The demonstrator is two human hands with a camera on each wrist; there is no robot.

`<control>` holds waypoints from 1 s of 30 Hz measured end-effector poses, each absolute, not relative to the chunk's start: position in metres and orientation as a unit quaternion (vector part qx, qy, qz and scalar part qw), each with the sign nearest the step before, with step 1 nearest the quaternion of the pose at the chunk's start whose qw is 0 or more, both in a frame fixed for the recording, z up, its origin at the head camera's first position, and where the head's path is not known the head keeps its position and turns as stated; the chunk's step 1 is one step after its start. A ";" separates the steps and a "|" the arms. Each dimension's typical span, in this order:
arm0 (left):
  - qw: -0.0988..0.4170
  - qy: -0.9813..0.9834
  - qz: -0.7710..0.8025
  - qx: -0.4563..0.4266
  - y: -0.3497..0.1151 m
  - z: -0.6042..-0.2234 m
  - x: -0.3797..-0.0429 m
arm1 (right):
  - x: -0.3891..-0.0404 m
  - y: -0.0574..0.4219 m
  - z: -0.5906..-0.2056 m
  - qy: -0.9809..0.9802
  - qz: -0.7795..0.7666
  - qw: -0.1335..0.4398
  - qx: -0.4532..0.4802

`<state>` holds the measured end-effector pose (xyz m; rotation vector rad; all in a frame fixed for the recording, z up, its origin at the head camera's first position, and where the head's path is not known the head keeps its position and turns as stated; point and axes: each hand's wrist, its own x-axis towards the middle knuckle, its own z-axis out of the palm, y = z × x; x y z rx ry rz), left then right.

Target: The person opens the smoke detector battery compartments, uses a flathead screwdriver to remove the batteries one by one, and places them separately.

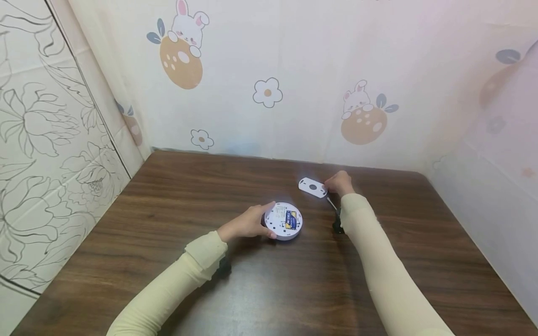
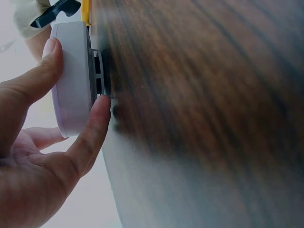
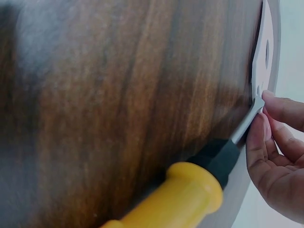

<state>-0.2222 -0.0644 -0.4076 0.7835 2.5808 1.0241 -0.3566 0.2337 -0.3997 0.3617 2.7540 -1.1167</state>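
Observation:
My left hand (image 1: 251, 221) grips the rim of a round white smoke detector (image 1: 277, 223), thumb on one side and fingers on the other. Its back faces up, showing a blue and yellow battery (image 1: 291, 220). From the side, in the left wrist view, the detector (image 2: 73, 80) is held just over the table. Farther back, my right hand (image 1: 339, 182) pinches the near right end of a flat white mounting plate (image 1: 307, 186) with a round hole. A screwdriver with a yellow and black handle (image 3: 180, 194) lies beside that hand, its tip close to the plate and fingertips.
The dark wood-grain table (image 1: 168, 200) carries everything. Behind it hangs a pale curtain (image 1: 235, 56) with rabbits and flowers, and a line-drawn floral panel (image 1: 38, 121) stands at the left. The right forearm hides most of the screwdriver in the head view.

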 end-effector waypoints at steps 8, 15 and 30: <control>0.116 0.887 0.346 0.284 -0.063 -0.407 -0.220 | -0.356 0.239 -0.401 0.917 -0.374 0.079 0.117; 0.117 0.887 0.351 0.276 -0.065 -0.406 -0.220 | -0.347 0.244 -0.395 0.905 -0.410 0.088 0.078; 0.125 0.885 0.360 0.270 -0.061 -0.406 -0.219 | -0.320 0.247 -0.385 0.907 -0.400 0.127 0.022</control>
